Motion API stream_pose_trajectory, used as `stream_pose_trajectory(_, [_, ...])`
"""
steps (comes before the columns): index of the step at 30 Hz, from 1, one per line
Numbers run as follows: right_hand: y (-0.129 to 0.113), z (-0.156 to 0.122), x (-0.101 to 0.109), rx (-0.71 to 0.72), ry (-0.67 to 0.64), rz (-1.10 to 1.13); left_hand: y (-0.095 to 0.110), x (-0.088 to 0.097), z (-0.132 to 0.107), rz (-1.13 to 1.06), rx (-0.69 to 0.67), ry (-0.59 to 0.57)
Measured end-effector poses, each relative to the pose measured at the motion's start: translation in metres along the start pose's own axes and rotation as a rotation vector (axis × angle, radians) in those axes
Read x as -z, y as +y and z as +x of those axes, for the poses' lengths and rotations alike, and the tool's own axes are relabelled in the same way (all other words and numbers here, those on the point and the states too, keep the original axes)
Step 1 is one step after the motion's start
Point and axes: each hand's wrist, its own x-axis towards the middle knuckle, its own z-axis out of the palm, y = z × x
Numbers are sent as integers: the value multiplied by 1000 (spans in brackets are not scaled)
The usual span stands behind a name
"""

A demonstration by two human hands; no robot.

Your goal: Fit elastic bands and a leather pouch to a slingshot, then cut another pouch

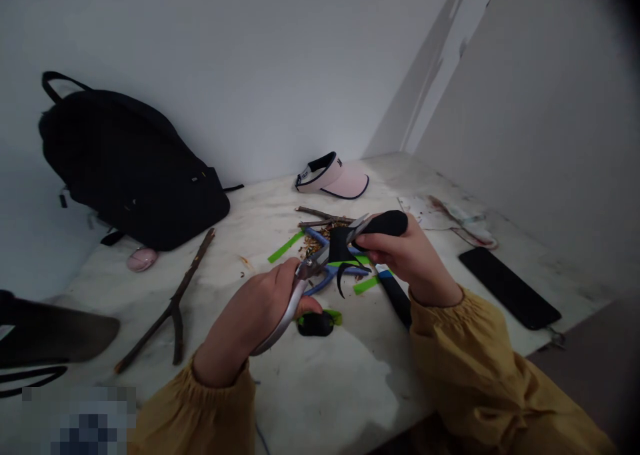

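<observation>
My left hand point(265, 301) is closed around the pale handles of a pair of scissors point(316, 261). Their metal blades lie across a piece of black sheet material point(340, 245), with a thin black strip curling down from it. My right hand point(397, 255) pinches that material, and its rounded end sticks up beyond the fingers. Under the blades lie a blue forked piece point(323, 283), bright green strips point(286, 246) and small brown bits point(310, 247). A black oval piece with a green band point(316, 323) lies below my left thumb. Beside my right wrist is a black-and-blue handle point(393, 291).
A forked stick point(175, 301) lies left, more sticks point(320, 216) behind the hands. A black backpack point(130, 168) leans on the wall beside a pink round object point(142, 259). A pink visor point(337, 177) sits at the back, a phone point(507, 287) at right. A dark cylinder point(60, 331) lies left.
</observation>
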Motion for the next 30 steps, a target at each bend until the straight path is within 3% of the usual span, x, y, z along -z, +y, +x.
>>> stream_pose_trajectory(5, [7,8,-2,-4,62,5,-1,-4,5,-6,75,-60])
stream_pose_trajectory(11, [7,11,6,-22,27,-52,0,-4,8,-11,108,-83])
stream_pose_trajectory(16, [5,10,10,-17,29,-50,-2,-3,8,-91,97,-47])
stream_pose_trajectory(20, [5,14,12,8,49,71,-10,-10,14,-117,298,110])
stream_pose_trajectory(25, [8,18,10,-6,13,282,-30,-20,17,27,530,254])
stream_pose_trajectory(28, [8,18,7,-47,-34,351,-44,-20,10,262,640,284])
stream_pose_trajectory(30, [9,18,5,-82,-69,372,-52,-20,4,427,643,281])
